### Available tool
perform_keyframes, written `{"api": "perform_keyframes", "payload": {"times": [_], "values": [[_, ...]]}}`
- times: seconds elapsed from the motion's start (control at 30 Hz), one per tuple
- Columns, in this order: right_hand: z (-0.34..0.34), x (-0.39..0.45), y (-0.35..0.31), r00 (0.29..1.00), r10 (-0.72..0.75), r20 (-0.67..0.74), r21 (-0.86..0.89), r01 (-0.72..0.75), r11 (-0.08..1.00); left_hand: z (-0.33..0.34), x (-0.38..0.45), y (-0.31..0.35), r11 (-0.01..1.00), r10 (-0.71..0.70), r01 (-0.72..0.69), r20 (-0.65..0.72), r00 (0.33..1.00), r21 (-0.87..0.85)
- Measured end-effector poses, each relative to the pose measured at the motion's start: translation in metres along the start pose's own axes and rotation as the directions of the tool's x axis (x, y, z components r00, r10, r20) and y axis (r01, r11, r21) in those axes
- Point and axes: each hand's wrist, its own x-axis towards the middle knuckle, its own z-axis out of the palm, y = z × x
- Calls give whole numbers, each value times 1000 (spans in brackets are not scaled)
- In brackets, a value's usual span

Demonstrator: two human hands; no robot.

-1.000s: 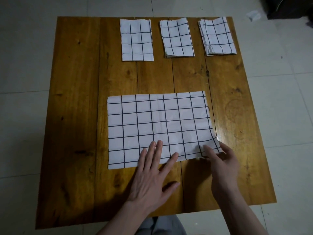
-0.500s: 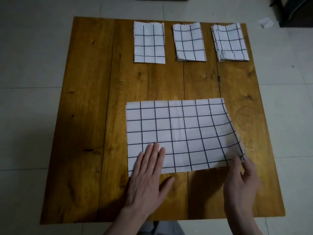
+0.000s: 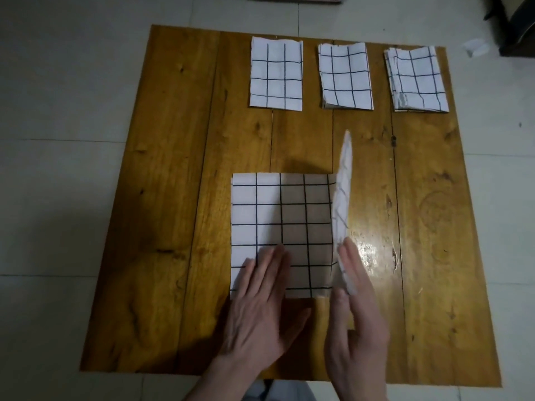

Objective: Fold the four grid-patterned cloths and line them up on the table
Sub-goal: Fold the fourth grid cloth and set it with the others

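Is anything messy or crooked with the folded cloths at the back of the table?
Slightly. The rightmost folded cloth looks untidy: its layers fan out along the left edge and a bottom-left corner is crumpled. The left folded cloth and middle folded cloth lie neater. Nothing is spilled or torn.

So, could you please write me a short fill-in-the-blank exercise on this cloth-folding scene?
1. ____ folded cloths lie in a row at the far edge of the wooden table.
2. The left hand presses flat on the ____ cloth.
3. The right hand lifts that cloth's ____ half upright.

Missing words: three; unfolded; right
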Motion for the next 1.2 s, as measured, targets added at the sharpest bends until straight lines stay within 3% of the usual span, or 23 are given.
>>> {"api": "perform_keyframes", "payload": {"times": [0.17,0.57,0.93,1.1,1.2], "values": [[25,-8,-1,982,-91,168,-41,99,994,-4,-18,-23,997,-71,69,-57,996,-39],[79,-14,27,861,-159,483,-271,319,908,-8,-33,-62,942,-258,250,-10,966,-223],[75,-18,34,786,-91,612,-272,317,909,-7,-35,-69,984,-136,135,-1,991,-112],[59,-2,28,807,-97,582,-243,287,927,-7,-34,-69,991,-128,129,35,991,-23],[44,24,39,839,-117,532,-310,321,895,-7,-32,-69,992,-126,125,12,992,9]]}}
